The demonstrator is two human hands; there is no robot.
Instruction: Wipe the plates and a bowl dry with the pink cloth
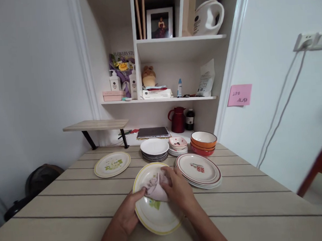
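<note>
A white plate [156, 217] with a yellow rim and a green print lies on the wooden table [73, 206] right before me. My left hand [130, 211] grips its left edge, thumb over the rim. My right hand [178, 190] is closed on a crumpled pale pink cloth [155, 188] and presses it onto the plate's middle.
A matching yellow-rimmed plate [112, 164] lies at the left. Red-rimmed plates [199, 170] are stacked to the right. Behind stand a stack of white plates [154, 149], a small pink bowl [178, 142] on saucers and orange bowls [204, 142]. Shelves and a red jug [177, 119] back the table.
</note>
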